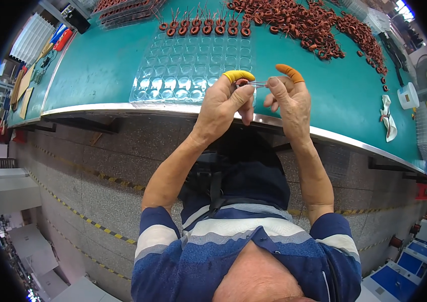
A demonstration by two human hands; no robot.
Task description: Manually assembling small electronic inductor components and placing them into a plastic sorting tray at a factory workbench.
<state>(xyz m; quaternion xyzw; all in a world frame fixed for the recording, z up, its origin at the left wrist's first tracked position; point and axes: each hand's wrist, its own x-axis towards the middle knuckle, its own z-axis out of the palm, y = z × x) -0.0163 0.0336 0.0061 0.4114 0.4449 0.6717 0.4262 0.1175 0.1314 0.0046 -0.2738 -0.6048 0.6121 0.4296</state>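
Observation:
My left hand (223,103), with a yellow finger cot on its index finger, pinches a small copper-wound toroidal coil (242,82) above the table's front edge. Thin wire leads (260,84) run from the coil to the right. Their far ends lie between the thumb and index finger of my right hand (290,98), which wears an orange finger cot. Just beyond my left hand lies a clear plastic tray (173,68) with round pockets. Coils with upright leads (207,29) fill its far rows; the nearer pockets hold nothing.
A large heap of loose coils (304,25) spreads over the green table (98,60) at the far right. Stacked filled trays (125,11) stand at the far left. A white tub (407,95) and a white cloth-like item (388,120) sit at the right.

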